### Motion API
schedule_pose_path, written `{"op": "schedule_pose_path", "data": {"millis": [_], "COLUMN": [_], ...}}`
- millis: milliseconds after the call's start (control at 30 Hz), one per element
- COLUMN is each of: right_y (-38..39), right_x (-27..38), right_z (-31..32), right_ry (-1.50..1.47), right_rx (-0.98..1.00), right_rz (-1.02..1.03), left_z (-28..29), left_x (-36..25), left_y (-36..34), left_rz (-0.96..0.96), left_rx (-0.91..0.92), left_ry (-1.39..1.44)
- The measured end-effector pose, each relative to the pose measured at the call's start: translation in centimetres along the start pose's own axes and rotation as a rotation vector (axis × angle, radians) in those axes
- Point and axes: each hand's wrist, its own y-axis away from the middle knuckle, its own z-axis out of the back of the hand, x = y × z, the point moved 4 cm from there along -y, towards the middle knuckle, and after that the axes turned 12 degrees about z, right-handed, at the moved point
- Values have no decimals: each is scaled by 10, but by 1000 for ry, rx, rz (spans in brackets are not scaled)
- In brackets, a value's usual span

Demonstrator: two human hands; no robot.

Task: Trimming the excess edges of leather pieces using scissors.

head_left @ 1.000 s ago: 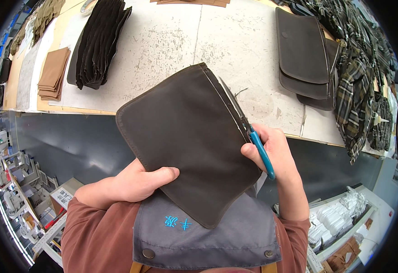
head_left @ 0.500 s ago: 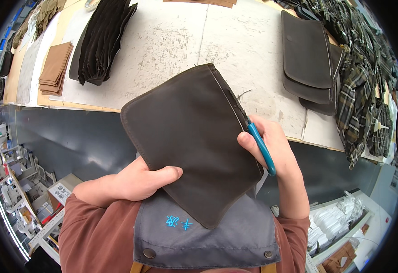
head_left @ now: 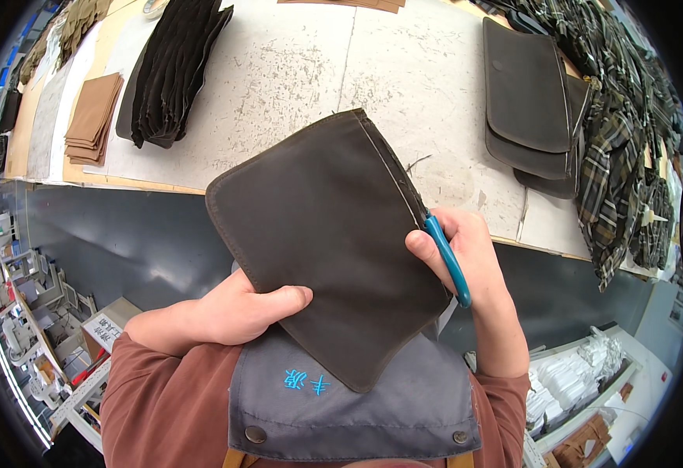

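A dark brown flap panel (head_left: 322,234) with rounded corners and stitched border is held tilted over my grey apron (head_left: 353,421). My left hand (head_left: 256,306) grips its lower left edge, thumb on the face. My right hand (head_left: 455,253) holds teal-handled scissors (head_left: 447,253) along the panel's right edge, where a pale line runs and loose threads stick out; the blades are mostly hidden there. My right thumb is at that edge.
The worktable (head_left: 279,70) carries a thick dark stack (head_left: 170,70), brown pieces (head_left: 92,117), similar dark flaps (head_left: 525,86) and plaid fabric (head_left: 607,203). Its front edge lies beyond the panel. White bundles (head_left: 576,374) fill a lower right shelf.
The scissor blades, visible beside the edge a second ago, have moved in against it and are mostly hidden. The panel sits slightly further right; my left hand keeps its grip.
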Motion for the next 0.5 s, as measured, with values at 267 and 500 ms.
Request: {"op": "schedule_pose_path", "data": {"millis": [267,500], "right_y": [1,-3], "right_x": [2,0], "right_z": [-1,2], "right_ry": [-37,71], "right_rx": [-8,41], "right_rz": [-8,48], "left_z": [0,-2], "left_x": [0,-5], "left_y": [0,1], "left_rz": [-18,-5], "left_rx": [5,12], "left_ry": [10,-21]}}
